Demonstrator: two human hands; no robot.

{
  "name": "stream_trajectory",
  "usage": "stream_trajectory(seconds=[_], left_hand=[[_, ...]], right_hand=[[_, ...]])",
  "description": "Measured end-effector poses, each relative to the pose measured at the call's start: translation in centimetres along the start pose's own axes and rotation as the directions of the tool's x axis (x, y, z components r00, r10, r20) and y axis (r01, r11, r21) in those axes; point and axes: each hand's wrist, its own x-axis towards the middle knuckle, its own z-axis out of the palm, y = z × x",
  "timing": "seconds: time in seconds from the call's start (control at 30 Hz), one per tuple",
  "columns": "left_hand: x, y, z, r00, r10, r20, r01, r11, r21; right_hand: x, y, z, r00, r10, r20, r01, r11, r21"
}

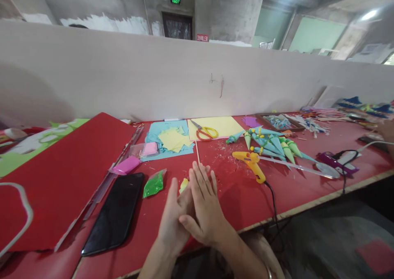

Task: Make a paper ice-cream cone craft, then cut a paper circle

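- Left hand (pixel 175 218) and right hand (pixel 207 207) press palm to palm; right fingers lie nearly together toward 11 o'clock, left ones mostly hidden. Cannot tell whether anything is between them.
- Stick (pixel 197 151): at 12 o'clock, just beyond the fingertips, long axis nearly 12-to-6; near end hidden.
- Yellow piece (pixel 184 185): at 11 o'clock, just beside the left hand, partly hidden, leaning 1-to-7.
- Green sign (pixel 175 0), far at 12: "EXIT".
- Red sign (pixel 202 37), also 12: white Chinese characters.
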Motion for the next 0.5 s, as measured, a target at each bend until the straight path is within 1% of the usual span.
stream_trajectory(seconds=[0.07, 0.1, 0.17, 0.23, 0.3, 0.33, 0.4, 0.47, 0.5], left_hand=[[-0.6, 1.5, 0.4, 0.995, 0.041, -0.086, -0.036, 0.998, 0.057], [-0.7, 2.1, 0.4, 0.992, 0.057, -0.114, -0.049, 0.996, 0.073], [-0.7, 2.7, 0.1, 0.988, 0.080, -0.131, -0.074, 0.996, 0.050], [-0.5, 2.1, -0.3, 0.991, 0.074, -0.111, -0.077, 0.997, -0.023], [-0.2, 0.9, -0.4, 0.996, 0.060, -0.068, -0.066, 0.994, -0.090], [-0.1, 0.3, -0.2, 0.998, 0.053, -0.036, -0.057, 0.991, -0.123], [-0.2, -0.4, 0.1, 0.999, 0.033, 0.009, -0.032, 0.989, -0.142], [-0.7, -0.2, 0.4, 0.997, 0.004, 0.075, 0.007, 0.990, -0.139], [-1.0, 0.3, 0.5, 0.992, -0.008, 0.124, 0.025, 0.991, -0.135]], right_hand=[[-0.4, -0.2, 0.2, 0.999, -0.026, 0.029, 0.027, 0.999, -0.018], [-0.5, -0.7, 0.2, 0.997, -0.067, 0.050, 0.068, 0.997, -0.025], [-0.6, -1.9, -0.1, 0.982, -0.171, 0.078, 0.175, 0.984, -0.040], [-0.4, -2.7, -0.5, 0.959, -0.266, 0.095, 0.272, 0.961, -0.052], [0.0, -2.7, -0.9, 0.952, -0.291, 0.095, 0.297, 0.953, -0.057], [0.1, -2.3, -1.0, 0.960, -0.269, 0.083, 0.274, 0.960, -0.060], [0.2, -1.1, -1.0, 0.986, -0.161, 0.038, 0.163, 0.984, -0.070], [0.0, 0.0, -0.8, 0.999, -0.039, 0.006, 0.040, 0.996, -0.074], [-0.2, 0.3, -0.7, 1.000, -0.005, 0.004, 0.005, 0.997, -0.073]])
